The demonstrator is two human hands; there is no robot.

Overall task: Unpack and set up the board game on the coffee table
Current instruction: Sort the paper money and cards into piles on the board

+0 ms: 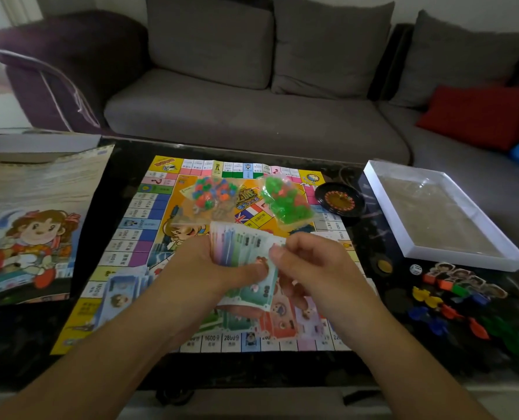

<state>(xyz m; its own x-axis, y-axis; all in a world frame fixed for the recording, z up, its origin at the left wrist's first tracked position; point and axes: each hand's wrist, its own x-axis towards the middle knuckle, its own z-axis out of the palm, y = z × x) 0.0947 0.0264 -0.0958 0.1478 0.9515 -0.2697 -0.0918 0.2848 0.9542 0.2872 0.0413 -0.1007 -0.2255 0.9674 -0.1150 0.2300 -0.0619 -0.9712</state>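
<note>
The colourful game board (137, 225) lies unfolded on the dark coffee table (18, 338). Above its near half, my left hand (209, 268) holds a fanned stack of paper play money (243, 247), thumb on top. My right hand (309, 262) pinches the stack's right edge. Sorted piles of notes lie on the board: a blue pile (121, 295) at the left, and green, red and purple piles (282, 322) under my hands. Two clear bags rest on the board's far half, one of mixed coloured pieces (211, 192) and one of green pieces (282, 201).
A small black roulette wheel (340, 200) sits right of the board. The white box tray (446, 253) stands at the far right, with a die (415, 269), character pawns (464, 278) and coloured plastic bases (452, 313) in front. The box lid (30, 225) lies left. A grey sofa (252, 116) stands behind.
</note>
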